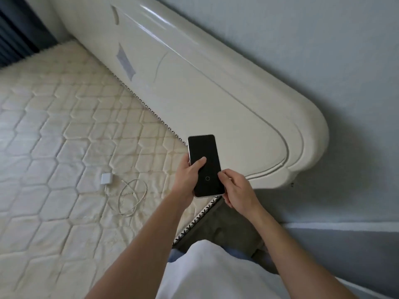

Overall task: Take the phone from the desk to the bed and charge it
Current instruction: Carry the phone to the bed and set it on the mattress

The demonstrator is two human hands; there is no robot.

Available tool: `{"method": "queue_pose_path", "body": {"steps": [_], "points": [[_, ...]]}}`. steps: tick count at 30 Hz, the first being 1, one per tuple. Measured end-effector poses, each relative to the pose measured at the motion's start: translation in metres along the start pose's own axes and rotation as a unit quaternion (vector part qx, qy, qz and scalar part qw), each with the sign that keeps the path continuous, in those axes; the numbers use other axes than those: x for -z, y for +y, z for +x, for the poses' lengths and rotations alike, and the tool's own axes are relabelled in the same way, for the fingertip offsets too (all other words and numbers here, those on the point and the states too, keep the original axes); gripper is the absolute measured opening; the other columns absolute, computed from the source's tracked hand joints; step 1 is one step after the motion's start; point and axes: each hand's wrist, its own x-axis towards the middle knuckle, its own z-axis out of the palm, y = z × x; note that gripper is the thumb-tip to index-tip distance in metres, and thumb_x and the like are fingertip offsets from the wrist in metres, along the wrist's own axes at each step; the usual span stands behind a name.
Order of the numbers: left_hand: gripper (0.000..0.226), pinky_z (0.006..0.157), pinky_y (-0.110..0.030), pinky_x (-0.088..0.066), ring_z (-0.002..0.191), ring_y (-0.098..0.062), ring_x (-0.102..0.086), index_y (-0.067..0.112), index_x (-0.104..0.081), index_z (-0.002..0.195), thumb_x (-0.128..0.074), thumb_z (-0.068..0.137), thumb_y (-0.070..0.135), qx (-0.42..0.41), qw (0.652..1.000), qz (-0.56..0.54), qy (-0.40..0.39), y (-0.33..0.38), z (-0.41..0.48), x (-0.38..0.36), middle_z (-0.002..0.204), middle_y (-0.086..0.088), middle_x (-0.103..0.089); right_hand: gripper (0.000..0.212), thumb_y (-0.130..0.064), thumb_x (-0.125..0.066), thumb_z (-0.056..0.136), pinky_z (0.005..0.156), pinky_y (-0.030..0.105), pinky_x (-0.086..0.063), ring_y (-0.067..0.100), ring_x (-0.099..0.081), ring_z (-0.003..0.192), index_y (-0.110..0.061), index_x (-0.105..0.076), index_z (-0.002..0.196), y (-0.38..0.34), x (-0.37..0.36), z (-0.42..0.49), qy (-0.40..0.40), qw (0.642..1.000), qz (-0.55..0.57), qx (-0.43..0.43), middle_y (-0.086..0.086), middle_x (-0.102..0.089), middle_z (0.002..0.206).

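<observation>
A phone [204, 152] with a dark screen is held upright in front of me, above the near corner of the bed [54, 130]. My left hand [187, 178] grips its left edge, thumb on the glass. My right hand [235, 189] holds the lower right corner, fingers behind it. A white charger brick [105, 178] lies on the bare quilted mattress to the left of the phone. Its white cable [131, 197] lies in loose loops beside it, apart from the phone.
A glossy cream headboard [216, 83] runs diagonally behind the phone against a pale grey wall [323, 50]. A dark curtain [17, 35] hangs at the top left. My white shirt [211, 272] fills the bottom middle, beside the mattress edge.
</observation>
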Motion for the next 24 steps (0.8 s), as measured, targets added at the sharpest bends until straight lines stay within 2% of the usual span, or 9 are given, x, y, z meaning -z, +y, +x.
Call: {"method": "queue_pose_path", "body": {"steps": [4, 7, 11, 15, 18, 21, 24], "points": [[0.018, 0.07, -0.039, -0.061, 0.084, -0.022, -0.073, 0.015, -0.061, 0.11, -0.063, 0.093, 0.011, -0.018, 0.995, -0.044, 0.088, -0.001, -0.005, 0.039, 0.101, -0.01, -0.072, 0.032, -0.032, -0.043, 0.101, 0.049, 0.025, -0.035, 0.007, -0.05, 0.043, -0.016, -0.058, 0.079, -0.005, -0.031, 0.023, -0.093, 0.994, -0.046, 0.033, -0.016, -0.054, 0.048], [0.02, 0.08, -0.045, -0.061, 0.091, -0.027, -0.073, 0.014, -0.061, 0.112, -0.064, 0.092, 0.01, -0.029, 0.987, -0.072, 0.142, -0.005, -0.015, 0.072, 0.103, -0.012, -0.073, 0.033, -0.028, -0.043, 0.102, 0.043, 0.018, -0.034, 0.007, -0.048, 0.041, -0.01, -0.058, 0.079, -0.014, -0.06, 0.03, -0.162, 0.985, -0.052, 0.033, -0.011, -0.052, 0.047], [0.027, 0.087, -0.052, -0.059, 0.098, -0.03, -0.073, 0.016, -0.062, 0.118, -0.066, 0.092, 0.013, -0.027, 0.979, -0.098, 0.179, -0.015, -0.022, 0.116, 0.11, -0.013, -0.073, 0.035, -0.027, -0.045, 0.102, 0.038, 0.024, -0.031, 0.012, -0.041, 0.034, -0.002, -0.052, 0.077, -0.021, -0.096, 0.035, -0.224, 0.974, -0.041, 0.013, -0.005, -0.041, 0.044], [0.029, 0.087, -0.053, -0.058, 0.099, -0.03, -0.072, 0.017, -0.061, 0.119, -0.067, 0.092, 0.013, -0.032, 0.975, -0.107, 0.194, -0.02, -0.018, 0.156, 0.111, -0.013, -0.073, 0.034, -0.027, -0.046, 0.102, 0.037, 0.027, -0.03, 0.014, -0.04, 0.036, 0.0, -0.053, 0.082, -0.022, -0.136, 0.041, -0.252, 0.967, -0.044, -0.016, -0.007, -0.04, 0.045], [0.027, 0.086, -0.05, -0.059, 0.097, -0.029, -0.073, 0.019, -0.063, 0.117, -0.067, 0.091, 0.012, -0.023, 0.973, -0.124, 0.192, -0.021, -0.004, 0.185, 0.107, -0.011, -0.075, 0.027, -0.029, -0.046, 0.102, 0.041, 0.026, -0.037, 0.012, -0.045, 0.039, -0.01, -0.06, 0.088, -0.02, -0.16, 0.055, -0.26, 0.963, -0.065, -0.013, -0.005, -0.047, 0.046], [0.026, 0.087, -0.049, -0.059, 0.096, -0.027, -0.074, 0.024, -0.063, 0.113, -0.069, 0.09, 0.013, -0.002, 0.973, -0.13, 0.192, -0.024, 0.023, 0.214, 0.108, -0.009, -0.075, 0.021, -0.035, -0.049, 0.099, 0.052, 0.024, -0.047, 0.008, -0.054, 0.048, -0.022, -0.063, 0.09, -0.009, -0.179, 0.08, -0.248, 0.962, -0.113, 0.007, -0.003, -0.059, 0.057], [0.027, 0.088, -0.05, -0.059, 0.097, -0.026, -0.073, 0.022, -0.063, 0.114, -0.07, 0.09, 0.012, 0.023, 0.972, -0.122, 0.198, -0.031, 0.06, 0.237, 0.11, -0.009, -0.074, 0.017, -0.037, -0.05, 0.098, 0.066, 0.024, -0.049, 0.004, -0.061, 0.065, -0.027, -0.063, 0.094, 0.013, -0.188, 0.107, -0.229, 0.958, -0.172, 0.013, -0.006, -0.065, 0.073]]}}
